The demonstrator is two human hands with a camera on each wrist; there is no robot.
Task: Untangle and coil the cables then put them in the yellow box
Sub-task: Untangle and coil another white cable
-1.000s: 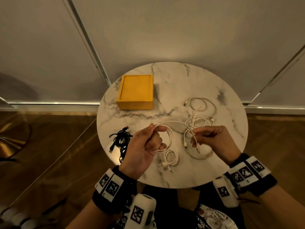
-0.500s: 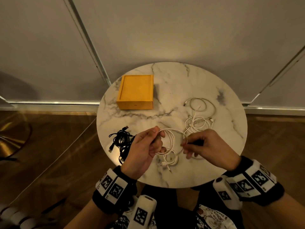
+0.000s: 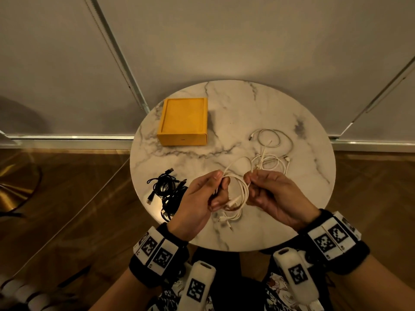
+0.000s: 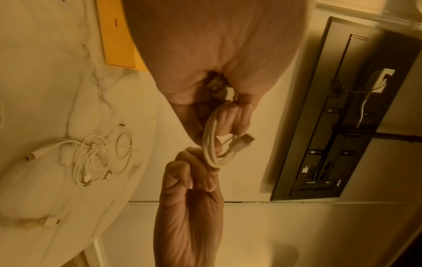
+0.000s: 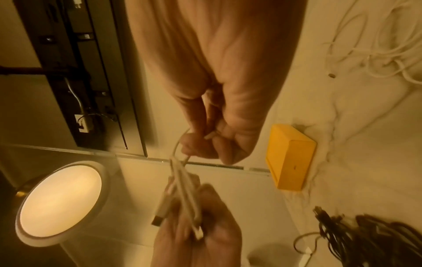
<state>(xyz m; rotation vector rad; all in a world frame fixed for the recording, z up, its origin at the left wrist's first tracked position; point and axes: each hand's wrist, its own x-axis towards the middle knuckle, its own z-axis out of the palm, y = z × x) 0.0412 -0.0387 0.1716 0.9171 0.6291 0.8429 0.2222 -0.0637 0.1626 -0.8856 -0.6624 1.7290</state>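
A: What changed over that last second?

B: Right hand (image 3: 272,194) came in from the right toward the left hand (image 3: 199,198). A second earlier it was holding a long free run of the white cable (image 3: 241,191) out to the side; at this frame that slack was folded into the coil and the two hands were nearly touching.

A: Grip state?

B: Left hand's fingers were curled round the bundled loops, thumb on top. Right hand pinched the last strand between thumb and fingertips (image 5: 194,144). A USB plug (image 4: 245,140) stuck out of the bundle (the other end I couldn't place for sure).

A: So the coil was about done?

B: My read: one cable nearly coiled, held above the near edge of the tabletop (image 3: 303,198). Not boxed yet. Yellow box (image 3: 183,122) sat at the far-left edge, nothing visible in it.

A: Remaining?

B: White tangle (image 3: 271,153) toward the right edge, black tangle (image 3: 167,191) at the near-left edge, and a small white cable (image 3: 229,217) under the hands. Most of the job was left.
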